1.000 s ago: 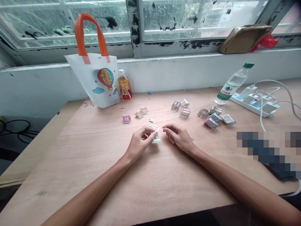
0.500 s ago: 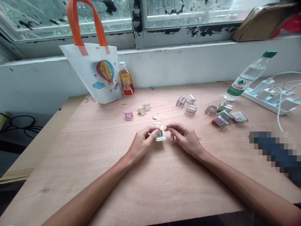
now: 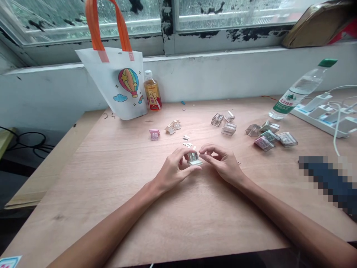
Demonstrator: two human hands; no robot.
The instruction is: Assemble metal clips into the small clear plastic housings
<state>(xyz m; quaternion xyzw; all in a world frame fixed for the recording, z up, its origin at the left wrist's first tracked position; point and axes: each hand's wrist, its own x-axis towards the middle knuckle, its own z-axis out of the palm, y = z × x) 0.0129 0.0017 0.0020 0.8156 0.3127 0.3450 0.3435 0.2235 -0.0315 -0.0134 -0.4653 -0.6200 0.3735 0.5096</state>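
One head-worn view, looking forward and down over our work.
We look from above and close behind our two bare forearms across the pale wooden table (image 3: 178,223) toward the grimy white-framed window (image 3: 167,22); no second view shares the scene.

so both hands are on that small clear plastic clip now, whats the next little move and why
Probably press the small metal piece into the small clear plastic clip. The left hand pinches the clip against the wooden table, and the right hand has its fingertips at the clip's top edge. More loose silvery bits lie just beyond, so steadying the clip seems wise.
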